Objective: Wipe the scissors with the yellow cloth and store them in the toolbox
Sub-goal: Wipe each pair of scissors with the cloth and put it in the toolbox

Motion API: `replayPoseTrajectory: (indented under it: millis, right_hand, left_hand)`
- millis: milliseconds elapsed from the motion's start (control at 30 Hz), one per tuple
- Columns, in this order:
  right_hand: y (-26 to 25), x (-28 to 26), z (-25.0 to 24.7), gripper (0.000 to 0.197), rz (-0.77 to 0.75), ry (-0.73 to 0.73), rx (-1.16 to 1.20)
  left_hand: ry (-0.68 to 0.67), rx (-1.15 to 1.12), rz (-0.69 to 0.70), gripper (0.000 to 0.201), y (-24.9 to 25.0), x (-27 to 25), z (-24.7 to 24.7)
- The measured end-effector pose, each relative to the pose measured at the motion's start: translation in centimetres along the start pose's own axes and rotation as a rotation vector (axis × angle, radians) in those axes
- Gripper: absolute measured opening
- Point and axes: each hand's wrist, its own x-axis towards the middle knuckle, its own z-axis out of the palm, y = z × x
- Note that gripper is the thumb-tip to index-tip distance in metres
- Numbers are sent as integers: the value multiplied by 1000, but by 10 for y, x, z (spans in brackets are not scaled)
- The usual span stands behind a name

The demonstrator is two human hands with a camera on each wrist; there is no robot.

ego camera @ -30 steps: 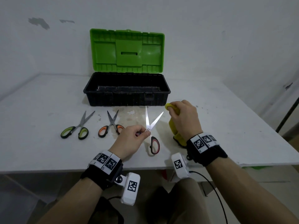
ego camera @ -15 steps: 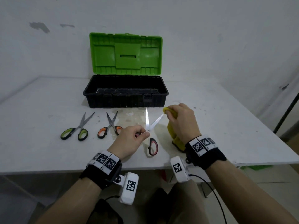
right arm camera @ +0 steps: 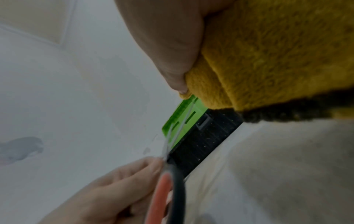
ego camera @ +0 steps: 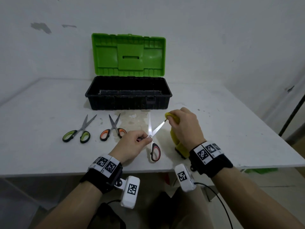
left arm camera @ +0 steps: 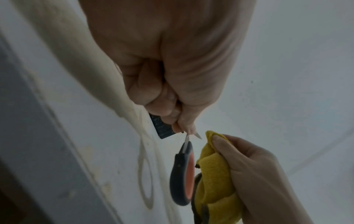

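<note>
Right now the left hand (ego camera: 132, 144) pinches the red scissors (ego camera: 152, 139) at the pivot, fingers curled tight round the near handle area, thumb and forefinger clamped by the screw. Blades are spread in a V: one points straight away toward the toolbox (ego camera: 128, 95), the other angles right toward the right hand (ego camera: 184, 128). One red-and-black handle loop hangs toward the table edge, lifted or resting, can't tell.

Right hand is closed on the yellow cloth (ego camera: 177, 142), thumb and fingers bunching it; top fold of cloth sits at the tip of the right-angled blade, touching or just off it, can't tell from the head view. Rest of the cloth hangs down under the palm with a dark edge at the bottom. Left wrist view shows the same: scissors (left arm camera: 182, 174) handle just beside the cloth (left arm camera: 214, 178), right hand (left arm camera: 254, 171) wrapped round it. Right wrist view: cloth (right arm camera: 277, 57) fills the top, thin blade runs up toward it, left hand (right arm camera: 107, 192) at the pivot.

Toolbox is open, black tub, green lid (ego camera: 128, 55) upright behind, standing just beyond the scissors on the white table (ego camera: 231, 133). Green scissors (ego camera: 77, 133) and orange scissors (ego camera: 113, 129) lie flat left of the hands, blades partly open, apart from each other. Stained patch on the table in front of the toolbox.
</note>
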Motion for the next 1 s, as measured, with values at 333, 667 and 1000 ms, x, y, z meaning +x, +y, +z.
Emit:
replayPoseTrajectory:
  millis: [333,667,1000]
  right_hand:
    - [-2,-6,10,22,37,-142,-23]
    - [-20,-3,-15,17,-277,-251,46]
    - [-25,7,7,15,-153,-261,-89]
  left_hand:
    - [-34,79,41,21,0,6,-5]
    - [-147,-144,-71,20,6,14,-21]
    - [-167,120,24,27,9,10,-17]
